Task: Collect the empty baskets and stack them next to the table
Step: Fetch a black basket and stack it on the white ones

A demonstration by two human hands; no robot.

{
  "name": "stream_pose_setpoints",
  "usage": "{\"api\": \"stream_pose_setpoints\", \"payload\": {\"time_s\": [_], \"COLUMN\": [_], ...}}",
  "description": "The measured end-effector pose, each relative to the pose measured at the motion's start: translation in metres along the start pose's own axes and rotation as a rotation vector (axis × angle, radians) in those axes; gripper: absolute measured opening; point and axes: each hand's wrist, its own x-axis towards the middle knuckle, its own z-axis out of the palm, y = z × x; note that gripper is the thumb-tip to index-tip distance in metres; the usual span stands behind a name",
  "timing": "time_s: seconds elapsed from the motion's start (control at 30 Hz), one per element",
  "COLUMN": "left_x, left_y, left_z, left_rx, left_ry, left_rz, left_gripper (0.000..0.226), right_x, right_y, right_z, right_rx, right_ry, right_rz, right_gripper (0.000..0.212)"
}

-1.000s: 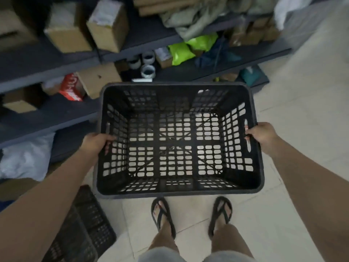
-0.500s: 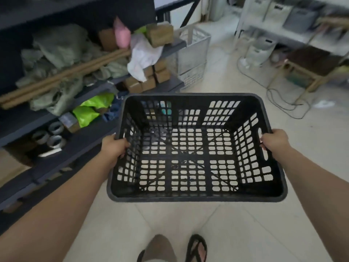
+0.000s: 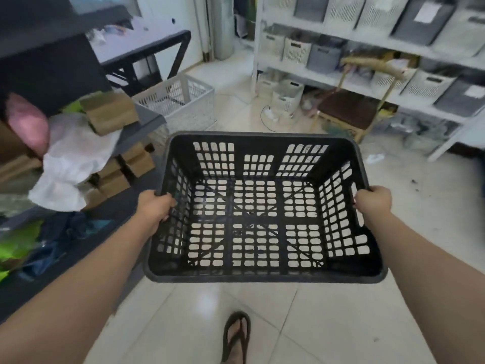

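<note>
Two hands are being kept clamped on one black basket (image 3: 262, 206), which is being carried clear of the tiled floor (image 3: 328, 324) at mid-frame. Left hand (image 3: 154, 206) is being curled over the rim at 9 o'clock, fingers hooked inside the wall; right hand (image 3: 374, 202) is being wrapped around the handle slot at 3 o'clock, fingers clenched on the rim. Basket is being held level and empty, floor being seen through its slotted bottom.

Change noted: a second ago the view was being filled by the dark shelving unit (image 3: 65, 227) straight ahead; now that shelving is being left behind at 8 to 10 o'clock, and the room is being opened up ahead. A turn away from the pick-up spot is being made, with the grip unchanged.

Now coming into view: a dark table (image 3: 147, 48) at 11 o'clock, with a white basket (image 3: 181, 101) being seen on the floor just beside it; white shelving (image 3: 367, 43) with bins at 1 to 2 o'clock; a chair (image 3: 349, 106) below it.

Judgement: carrying stage is being entered, and the white basket beside the table is probably being approached as the stacking place. One sandalled foot (image 3: 236, 337) is being seen at 6 o'clock.
</note>
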Motion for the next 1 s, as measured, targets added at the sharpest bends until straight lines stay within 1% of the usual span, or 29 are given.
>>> {"api": "stream_pose_setpoints", "payload": {"time_s": [0.13,0.2,0.3,0.47,0.6,0.7,0.8,0.93,1.0], "left_x": [0.065,0.093,0.137,0.212,0.267,0.305,0.338,0.385,0.412], "left_y": [0.063,0.091,0.127,0.179,0.221,0.247,0.269,0.290,0.296], "left_z": [0.042,0.063,0.096,0.158,0.195,0.209,0.214,0.215,0.214], "left_rx": [0.026,0.046,0.069,0.080,0.038,0.026,0.019,-0.013,-0.044], "left_ry": [0.000,0.008,-0.006,-0.002,0.074,0.139,0.209,0.293,0.326], "left_rz": [0.034,0.046,0.060,0.022,-0.008,-0.025,-0.061,-0.081,-0.094], "left_gripper": [0.006,0.011,0.012,0.011,0.010,0.019,0.028,0.026,0.029], "right_x": [0.063,0.092,0.146,0.257,0.337,0.382,0.422,0.465,0.482], "right_y": [-0.034,-0.051,-0.075,-0.120,-0.171,-0.212,-0.250,-0.302,-0.330], "right_z": [0.026,0.039,0.061,0.111,0.153,0.188,0.231,0.304,0.343], "right_rx": [0.027,0.033,0.051,0.094,0.080,0.023,0.007,0.012,0.019], "right_ry": [0.008,0.001,-0.006,-0.080,-0.118,-0.158,-0.203,-0.279,-0.312], "right_rz": [0.020,0.028,0.036,0.056,0.018,-0.026,-0.046,-0.084,-0.100], "right_gripper": [0.023,0.023,0.021,0.023,0.019,0.017,0.014,0.013,0.014]}}
